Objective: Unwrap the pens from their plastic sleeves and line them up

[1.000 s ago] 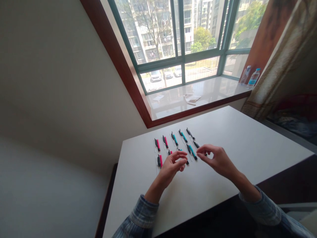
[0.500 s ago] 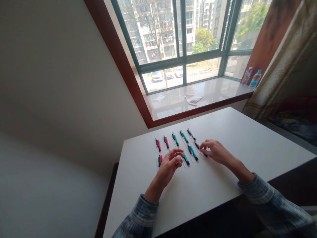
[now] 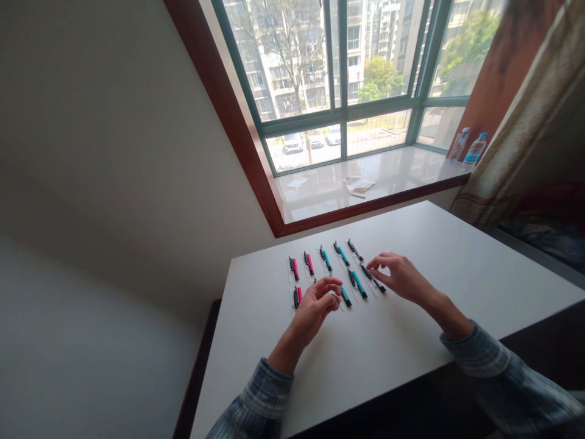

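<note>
Two rows of pen parts lie on the white table (image 3: 402,335), with several sets in each row. Their barrels are pink (image 3: 310,263), turquoise (image 3: 359,284) or black; black pen pieces and thin pale rods lie beside them. My left hand (image 3: 315,305) is over the near row, fingers loosely curled and apart, with nothing visible in them. It covers part of that row. At the row's right end, my right hand (image 3: 400,275) is beside a black pen part (image 3: 366,272) and a short black barrel (image 3: 379,285), thumb and index finger apart. Whether its fingertips touch the black part I cannot tell.
Past the table's far edge is a window sill (image 3: 402,167) with a crumpled pale wrapper (image 3: 359,186) and two plastic bottles, one blue-labelled (image 3: 475,150). A curtain (image 3: 512,128) hangs at right. The wall (image 3: 114,213) stands along the left.
My right hand has shifted slightly up and away from the black pen parts, so more of them shows. My left hand is almost unmoved. The view has tilted a little.
</note>
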Demonstrator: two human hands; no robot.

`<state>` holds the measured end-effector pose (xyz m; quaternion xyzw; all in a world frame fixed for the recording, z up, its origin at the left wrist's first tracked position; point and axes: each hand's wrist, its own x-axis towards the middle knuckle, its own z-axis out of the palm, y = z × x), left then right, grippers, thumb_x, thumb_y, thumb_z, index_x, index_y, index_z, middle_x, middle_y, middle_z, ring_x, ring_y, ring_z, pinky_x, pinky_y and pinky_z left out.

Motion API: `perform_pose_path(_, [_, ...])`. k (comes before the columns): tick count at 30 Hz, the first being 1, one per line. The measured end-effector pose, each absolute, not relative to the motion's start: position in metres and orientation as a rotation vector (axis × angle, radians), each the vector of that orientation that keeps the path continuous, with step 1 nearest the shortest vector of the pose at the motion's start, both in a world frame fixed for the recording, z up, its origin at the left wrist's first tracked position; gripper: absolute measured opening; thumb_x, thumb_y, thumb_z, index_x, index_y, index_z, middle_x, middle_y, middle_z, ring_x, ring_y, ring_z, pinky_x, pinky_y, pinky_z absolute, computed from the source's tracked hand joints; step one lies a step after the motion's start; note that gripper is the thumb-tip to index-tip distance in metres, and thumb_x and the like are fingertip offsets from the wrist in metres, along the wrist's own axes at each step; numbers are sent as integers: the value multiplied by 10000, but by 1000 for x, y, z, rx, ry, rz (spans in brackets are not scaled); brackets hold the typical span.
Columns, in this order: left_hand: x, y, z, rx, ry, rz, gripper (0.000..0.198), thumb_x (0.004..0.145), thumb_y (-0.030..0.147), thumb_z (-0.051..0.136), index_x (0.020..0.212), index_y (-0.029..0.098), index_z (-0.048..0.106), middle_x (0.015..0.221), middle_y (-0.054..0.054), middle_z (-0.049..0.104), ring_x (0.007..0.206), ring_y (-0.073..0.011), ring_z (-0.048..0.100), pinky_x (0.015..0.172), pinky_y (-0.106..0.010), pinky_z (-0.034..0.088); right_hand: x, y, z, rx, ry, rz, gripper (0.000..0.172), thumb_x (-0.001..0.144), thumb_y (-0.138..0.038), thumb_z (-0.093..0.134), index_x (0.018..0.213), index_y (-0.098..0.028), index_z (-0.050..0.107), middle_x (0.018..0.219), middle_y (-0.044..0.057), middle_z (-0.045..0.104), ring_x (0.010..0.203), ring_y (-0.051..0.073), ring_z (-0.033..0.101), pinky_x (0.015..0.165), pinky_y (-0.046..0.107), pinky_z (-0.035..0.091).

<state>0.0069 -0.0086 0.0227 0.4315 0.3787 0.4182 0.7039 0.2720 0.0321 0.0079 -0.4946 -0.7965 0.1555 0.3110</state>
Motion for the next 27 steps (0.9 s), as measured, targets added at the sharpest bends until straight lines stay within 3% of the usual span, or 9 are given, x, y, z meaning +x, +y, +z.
perform_pose_path(11, [6,-8,20,928,815,965,296,704,105,737,996,143,705,854,1,589,645,-69,493,619,-245,345,211,93,54,-1012,-2075,299,99,937,-185,691,910,-233,773,877,25,763,771,181,683,739,315,512])
perform_pose_path(22, [6,-10,24,1001,858,985,329,700,95,684,1019,168,717,857,10,574,629,-70,480,602,-241,345,183,99,12,-938,-2063,147,152,970,-130,615,940,-217,736,858,49,769,837,217,656,760,342,524])
perform_pose_path(27, [-5,0,34,1212,1026,997,314,716,127,657,1016,161,743,873,-16,615,682,-102,508,661,-247,420,183,97,10,-943,-2077,164,162,967,-124,601,957,-219,732,862,46,767,874,220,656,780,338,526])
